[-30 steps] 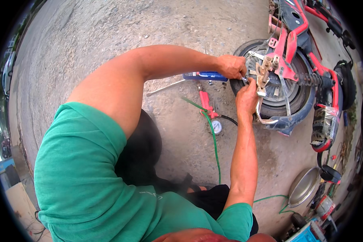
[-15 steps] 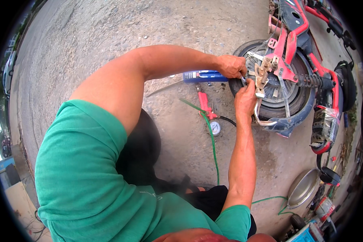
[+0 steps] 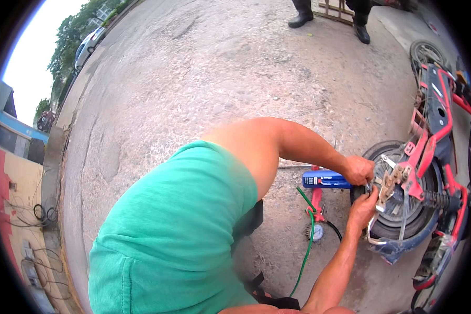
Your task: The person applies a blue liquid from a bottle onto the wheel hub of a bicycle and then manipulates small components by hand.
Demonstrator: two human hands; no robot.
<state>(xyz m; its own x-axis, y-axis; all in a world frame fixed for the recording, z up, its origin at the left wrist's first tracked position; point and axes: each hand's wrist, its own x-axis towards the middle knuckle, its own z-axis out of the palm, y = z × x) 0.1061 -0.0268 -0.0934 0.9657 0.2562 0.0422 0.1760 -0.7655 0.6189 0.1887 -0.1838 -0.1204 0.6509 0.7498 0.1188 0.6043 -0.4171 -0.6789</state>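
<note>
A red-framed two-wheeler (image 3: 445, 123) lies on its side at the right, with its spoked-looking wheel (image 3: 411, 217) facing up. My left hand (image 3: 360, 170) reaches over from above, its fingers closed at the tire's near edge beside a rusty metal bracket (image 3: 387, 192). From below, my right hand (image 3: 363, 208) comes up to the same spot, fingers pinched. A small shiny metal piece (image 3: 369, 187) shows between the hands; its kind is unclear. Just left of them lies a blue container (image 3: 327, 179). Under it is a red tire inflator (image 3: 317, 201) with a round gauge (image 3: 317, 232).
A green hose (image 3: 304, 261) runs from the inflator toward me across the rough ground (image 3: 193, 78). At the top stand another person's legs in dark boots (image 3: 301, 20). A wall with cables (image 3: 34, 209) borders the left; a parked car (image 3: 89, 47) stands farther off.
The view has swung, so the wheel and my hands appear farther right and lower. Another person's boots and the wall have come into sight. Both hands stay at the tire's edge.
</note>
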